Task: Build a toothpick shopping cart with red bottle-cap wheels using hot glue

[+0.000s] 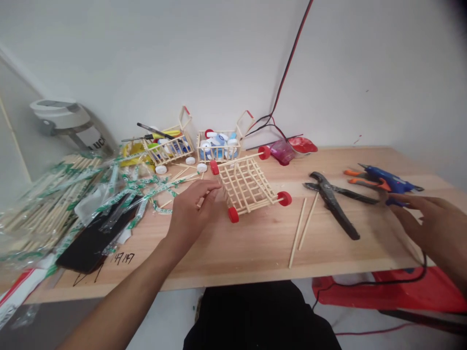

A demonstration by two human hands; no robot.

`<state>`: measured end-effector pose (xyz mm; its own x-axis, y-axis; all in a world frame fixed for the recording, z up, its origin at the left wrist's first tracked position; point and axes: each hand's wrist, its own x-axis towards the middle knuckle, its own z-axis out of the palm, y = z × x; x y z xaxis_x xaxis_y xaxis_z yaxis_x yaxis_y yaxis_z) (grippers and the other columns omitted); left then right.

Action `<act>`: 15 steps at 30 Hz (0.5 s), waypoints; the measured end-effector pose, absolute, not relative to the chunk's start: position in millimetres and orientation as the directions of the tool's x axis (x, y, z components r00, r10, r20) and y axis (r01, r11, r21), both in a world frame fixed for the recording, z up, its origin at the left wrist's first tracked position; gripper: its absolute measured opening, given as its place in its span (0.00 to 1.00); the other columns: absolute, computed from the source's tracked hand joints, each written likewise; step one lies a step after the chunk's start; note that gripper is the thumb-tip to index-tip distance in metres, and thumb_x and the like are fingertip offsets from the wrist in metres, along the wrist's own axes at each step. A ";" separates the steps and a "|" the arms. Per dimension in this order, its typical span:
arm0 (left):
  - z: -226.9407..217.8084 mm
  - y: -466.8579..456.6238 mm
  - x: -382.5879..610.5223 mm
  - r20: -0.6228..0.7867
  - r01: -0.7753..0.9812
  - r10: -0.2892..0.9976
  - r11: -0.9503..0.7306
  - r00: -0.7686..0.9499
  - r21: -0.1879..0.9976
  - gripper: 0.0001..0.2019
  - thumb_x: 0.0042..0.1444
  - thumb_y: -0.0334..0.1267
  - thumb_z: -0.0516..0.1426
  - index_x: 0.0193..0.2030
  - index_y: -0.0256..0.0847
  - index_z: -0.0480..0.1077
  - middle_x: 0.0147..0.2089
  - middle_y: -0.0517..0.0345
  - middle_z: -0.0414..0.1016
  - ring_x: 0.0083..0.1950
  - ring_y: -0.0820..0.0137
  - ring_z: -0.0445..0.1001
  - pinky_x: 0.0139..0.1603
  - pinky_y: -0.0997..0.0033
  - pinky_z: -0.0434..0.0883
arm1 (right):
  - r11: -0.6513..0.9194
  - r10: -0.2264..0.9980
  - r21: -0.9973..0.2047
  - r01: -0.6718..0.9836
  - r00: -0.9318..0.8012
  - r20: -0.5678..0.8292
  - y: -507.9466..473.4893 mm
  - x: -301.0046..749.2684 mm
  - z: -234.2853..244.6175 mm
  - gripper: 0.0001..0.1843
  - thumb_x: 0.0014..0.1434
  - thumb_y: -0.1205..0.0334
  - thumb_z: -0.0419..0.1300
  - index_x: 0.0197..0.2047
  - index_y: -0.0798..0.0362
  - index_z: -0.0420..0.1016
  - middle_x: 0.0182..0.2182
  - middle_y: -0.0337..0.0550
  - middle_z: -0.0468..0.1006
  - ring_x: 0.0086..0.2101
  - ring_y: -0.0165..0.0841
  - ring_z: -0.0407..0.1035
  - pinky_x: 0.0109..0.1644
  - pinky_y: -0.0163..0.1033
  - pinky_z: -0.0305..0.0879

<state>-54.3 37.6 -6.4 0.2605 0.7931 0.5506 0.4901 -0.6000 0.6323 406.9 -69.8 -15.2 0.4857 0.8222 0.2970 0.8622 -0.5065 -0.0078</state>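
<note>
A small cart (246, 184) built of wooden sticks with red bottle-cap wheels lies tipped on its side in the middle of the wooden table (255, 248). My left hand (191, 211) rests by its left side, fingers curled against the frame. My right hand (434, 223) hovers open at the right, its fingers stretched toward the blue glue gun (386, 180) without touching it. Black pliers (333, 201) and two loose sticks (302, 228) lie between the cart and the glue gun.
Two more stick carts (219, 143) holding bottle caps stand at the back by the wall. Packets of wrapped chopsticks (54, 199) and a black phone (91, 240) crowd the left. A red-black cable (288, 68) hangs on the wall. A red box (401, 291) sits below the table's edge.
</note>
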 end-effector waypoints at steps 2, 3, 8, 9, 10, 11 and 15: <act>-6.8 38.5 -54.4 0.465 0.473 0.855 -0.515 0.228 0.715 0.08 0.63 0.37 0.54 0.43 0.42 0.75 0.46 0.55 0.79 0.47 0.67 0.77 0.47 0.67 0.73 | -0.520 0.816 -0.005 0.854 0.498 0.293 -71.0 408.9 -13.5 0.15 0.52 0.56 0.61 0.43 0.48 0.79 0.46 0.58 0.80 0.42 0.48 0.74 0.37 0.47 0.66; -7.0 39.2 -54.4 0.413 0.452 0.885 -0.466 0.216 0.761 0.08 0.62 0.38 0.55 0.42 0.42 0.75 0.46 0.55 0.79 0.45 0.67 0.77 0.46 0.67 0.73 | -0.517 0.818 -0.001 0.856 0.494 0.293 -72.3 408.9 -12.6 0.14 0.52 0.56 0.61 0.42 0.48 0.79 0.45 0.58 0.81 0.40 0.48 0.74 0.36 0.47 0.66; -9.7 46.3 -53.4 0.188 0.226 0.964 -0.228 0.186 0.947 0.08 0.57 0.40 0.58 0.41 0.39 0.73 0.42 0.54 0.79 0.41 0.68 0.78 0.41 0.69 0.75 | -0.400 0.851 -0.049 0.915 0.390 0.352 -81.5 408.1 -7.5 0.12 0.58 0.55 0.58 0.43 0.47 0.78 0.44 0.57 0.80 0.28 0.41 0.71 0.37 0.46 0.66; -10.6 48.2 -53.1 0.158 0.184 0.971 -0.191 0.179 0.964 0.08 0.57 0.40 0.59 0.41 0.39 0.73 0.43 0.53 0.78 0.41 0.68 0.78 0.41 0.69 0.75 | -0.395 0.850 -0.054 0.917 0.387 0.357 -82.6 410.0 -7.1 0.13 0.60 0.54 0.57 0.44 0.46 0.78 0.44 0.55 0.80 0.29 0.40 0.72 0.39 0.45 0.66; -11.3 49.9 -52.8 0.132 0.150 0.976 -0.159 0.174 0.976 0.09 0.56 0.40 0.60 0.41 0.38 0.73 0.43 0.53 0.78 0.42 0.68 0.78 0.41 0.70 0.75 | -0.403 0.846 -0.056 0.914 0.395 0.359 -83.2 412.8 -7.1 0.14 0.61 0.54 0.55 0.45 0.46 0.78 0.43 0.54 0.80 0.30 0.40 0.72 0.40 0.44 0.66; -12.0 51.4 -52.6 0.101 0.119 0.980 -0.122 0.169 0.985 0.10 0.55 0.40 0.61 0.41 0.38 0.72 0.45 0.52 0.78 0.42 0.68 0.78 0.41 0.70 0.75 | -0.424 0.836 -0.054 0.904 0.414 0.361 -83.4 416.6 -7.6 0.14 0.61 0.54 0.54 0.45 0.46 0.78 0.43 0.53 0.80 0.31 0.40 0.73 0.40 0.44 0.66; -14.3 53.9 -51.5 -0.036 -0.026 0.987 0.041 0.157 0.999 0.18 0.50 0.41 0.65 0.47 0.38 0.70 0.48 0.51 0.77 0.42 0.66 0.79 0.40 0.68 0.76 | -0.543 0.765 -0.060 0.838 0.523 0.375 -79.4 435.8 -12.0 0.17 0.60 0.59 0.52 0.46 0.55 0.79 0.38 0.57 0.80 0.34 0.43 0.73 0.39 0.44 0.65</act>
<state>-51.5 53.9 -14.3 0.1569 0.9870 -0.0362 -0.0263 0.0408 0.9988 435.8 -79.4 -12.0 0.5233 0.7653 0.3747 0.8375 -0.5430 -0.0604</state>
